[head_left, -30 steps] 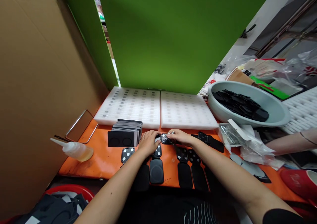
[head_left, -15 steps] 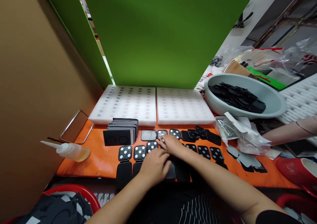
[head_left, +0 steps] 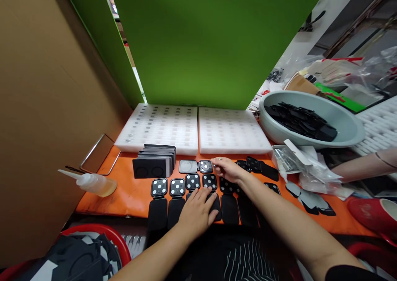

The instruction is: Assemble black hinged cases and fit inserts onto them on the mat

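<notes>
On the orange work surface [head_left: 130,198] lie rows of black hinged square pieces, several with white dots, such as a dotted piece [head_left: 159,187]. My left hand [head_left: 197,210] rests palm down, fingers spread, over the pieces in the near row. Farther back, my right hand [head_left: 225,168] has its fingers pinched just right of a dotted piece [head_left: 205,166]; what it holds is too small to make out. Left of that piece is its pale, clear-looking half [head_left: 187,166]. A stack of black cards [head_left: 150,168] stands at the left.
Two white foam trays [head_left: 161,128] [head_left: 232,132] lie at the back before a green panel [head_left: 192,45]. A grey-green basin [head_left: 350,128] holds black pieces at right. A glue bottle [head_left: 97,184] lies left; a red cup [head_left: 366,212] is at far right.
My right hand has moved right, off the back-row dotted piece. My left hand has shifted slightly right and its fingers have spread. The view has shifted slightly.
</notes>
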Demonstrator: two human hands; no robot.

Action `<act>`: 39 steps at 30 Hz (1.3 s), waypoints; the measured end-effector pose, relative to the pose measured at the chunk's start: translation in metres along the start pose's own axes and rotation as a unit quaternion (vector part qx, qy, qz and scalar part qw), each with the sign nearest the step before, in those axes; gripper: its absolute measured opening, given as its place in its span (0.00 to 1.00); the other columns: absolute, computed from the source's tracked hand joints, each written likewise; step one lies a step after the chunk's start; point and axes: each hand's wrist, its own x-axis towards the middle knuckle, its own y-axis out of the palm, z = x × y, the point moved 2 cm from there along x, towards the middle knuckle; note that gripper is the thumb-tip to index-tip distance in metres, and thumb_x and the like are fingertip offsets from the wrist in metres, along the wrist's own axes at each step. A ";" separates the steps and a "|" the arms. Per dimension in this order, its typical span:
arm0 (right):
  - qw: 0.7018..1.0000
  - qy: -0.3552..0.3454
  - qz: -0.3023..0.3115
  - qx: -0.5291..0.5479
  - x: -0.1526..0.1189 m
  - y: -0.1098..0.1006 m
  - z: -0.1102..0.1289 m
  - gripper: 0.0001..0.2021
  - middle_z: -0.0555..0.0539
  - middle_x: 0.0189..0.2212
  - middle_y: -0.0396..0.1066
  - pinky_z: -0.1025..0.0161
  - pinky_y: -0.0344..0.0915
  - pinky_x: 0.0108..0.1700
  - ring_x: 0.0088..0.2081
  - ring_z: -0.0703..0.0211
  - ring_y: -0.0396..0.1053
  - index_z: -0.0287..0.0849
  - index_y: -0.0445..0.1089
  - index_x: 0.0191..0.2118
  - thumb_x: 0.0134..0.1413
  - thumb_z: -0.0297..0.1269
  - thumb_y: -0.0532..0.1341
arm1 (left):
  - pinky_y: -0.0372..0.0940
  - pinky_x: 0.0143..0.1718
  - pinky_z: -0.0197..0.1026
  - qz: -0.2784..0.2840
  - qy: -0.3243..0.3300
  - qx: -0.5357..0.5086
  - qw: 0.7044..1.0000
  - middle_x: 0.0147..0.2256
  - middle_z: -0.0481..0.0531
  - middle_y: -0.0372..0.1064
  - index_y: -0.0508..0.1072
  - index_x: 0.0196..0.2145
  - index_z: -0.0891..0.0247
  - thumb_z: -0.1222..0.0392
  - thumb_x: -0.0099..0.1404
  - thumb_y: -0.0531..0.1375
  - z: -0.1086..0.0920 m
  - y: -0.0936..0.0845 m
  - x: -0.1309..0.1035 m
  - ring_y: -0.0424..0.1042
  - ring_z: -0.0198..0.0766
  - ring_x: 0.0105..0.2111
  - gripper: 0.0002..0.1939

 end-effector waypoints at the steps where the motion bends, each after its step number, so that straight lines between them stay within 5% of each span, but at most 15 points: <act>1: 0.999 -0.011 -0.018 0.048 -0.003 -0.005 0.001 0.19 0.59 0.15 0.50 0.69 0.42 0.20 0.18 0.70 0.45 0.43 0.55 0.24 0.45 0.50 0.63 | 0.51 0.59 0.53 0.000 0.000 -0.002 1.000 0.58 0.56 0.59 0.60 0.57 0.58 0.50 0.65 0.52 -0.001 0.000 0.000 0.58 0.47 0.57 0.24; 7: 0.993 -0.037 -0.082 0.077 -0.021 -0.018 0.001 0.18 0.59 0.16 0.51 0.69 0.46 0.22 0.19 0.70 0.48 0.42 0.59 0.28 0.43 0.48 0.66 | 0.53 0.57 0.53 -0.007 -0.001 -0.021 1.000 0.55 0.56 0.62 0.63 0.55 0.58 0.52 0.63 0.55 -0.005 -0.008 -0.001 0.61 0.48 0.54 0.24; 13: 0.980 -0.048 -0.124 -0.144 -0.009 -0.018 -0.005 0.12 0.54 0.22 0.62 0.67 0.55 0.28 0.23 0.66 0.58 0.41 0.62 0.30 0.49 0.45 0.59 | 0.49 0.59 0.54 -0.029 -0.041 -0.008 0.999 0.57 0.57 0.60 0.61 0.57 0.59 0.51 0.64 0.53 0.008 -0.019 0.028 0.58 0.49 0.56 0.24; 15: 0.945 -0.083 -0.144 -0.282 0.000 -0.017 -0.002 0.08 0.51 0.27 0.67 0.65 0.58 0.33 0.28 0.63 0.63 0.41 0.63 0.32 0.52 0.41 0.57 | 0.42 0.61 0.57 -0.032 -0.055 0.007 0.998 0.60 0.57 0.54 0.58 0.59 0.60 0.48 0.64 0.52 0.016 -0.018 0.041 0.51 0.51 0.60 0.28; 19: 0.815 -0.114 -0.128 -0.554 0.021 -0.007 0.004 0.05 0.45 0.34 0.71 0.63 0.58 0.39 0.36 0.58 0.67 0.40 0.65 0.35 0.58 0.34 0.53 | 0.38 0.61 0.59 -0.004 -0.075 0.007 0.997 0.62 0.58 0.51 0.54 0.61 0.60 0.42 0.62 0.53 0.029 -0.009 0.055 0.48 0.52 0.62 0.35; 22: 0.727 -0.100 -0.095 -0.672 0.030 0.001 0.004 0.07 0.41 0.37 0.71 0.63 0.58 0.40 0.40 0.55 0.67 0.39 0.65 0.36 0.60 0.33 0.51 | 0.40 0.62 0.55 -0.002 -0.075 -0.005 0.997 0.62 0.58 0.51 0.54 0.61 0.62 0.40 0.62 0.51 0.032 -0.003 0.054 0.48 0.49 0.62 0.35; 24: 0.700 -0.088 -0.082 -0.704 0.032 0.003 0.002 0.07 0.40 0.37 0.71 0.62 0.57 0.38 0.40 0.53 0.67 0.38 0.64 0.37 0.60 0.34 0.51 | 0.41 0.62 0.54 -0.007 -0.084 -0.007 0.996 0.62 0.60 0.50 0.54 0.61 0.65 0.40 0.62 0.52 0.033 -0.001 0.053 0.48 0.49 0.62 0.37; 36: 0.726 -0.073 -0.076 -0.679 0.032 0.004 0.003 0.05 0.43 0.32 0.72 0.64 0.54 0.32 0.33 0.56 0.68 0.40 0.66 0.32 0.54 0.34 0.54 | 0.42 0.61 0.56 -0.007 -0.092 -0.002 0.996 0.60 0.64 0.53 0.54 0.61 0.69 0.40 0.60 0.52 0.032 0.000 0.057 0.49 0.54 0.61 0.39; 39: 0.789 -0.060 -0.048 -0.609 0.030 -0.001 0.005 0.05 0.47 0.24 0.69 0.65 0.52 0.29 0.28 0.59 0.64 0.41 0.64 0.26 0.49 0.35 0.58 | 0.43 0.60 0.55 -0.003 -0.091 0.001 0.996 0.60 0.65 0.54 0.55 0.60 0.70 0.40 0.60 0.53 0.031 -0.004 0.058 0.50 0.54 0.60 0.39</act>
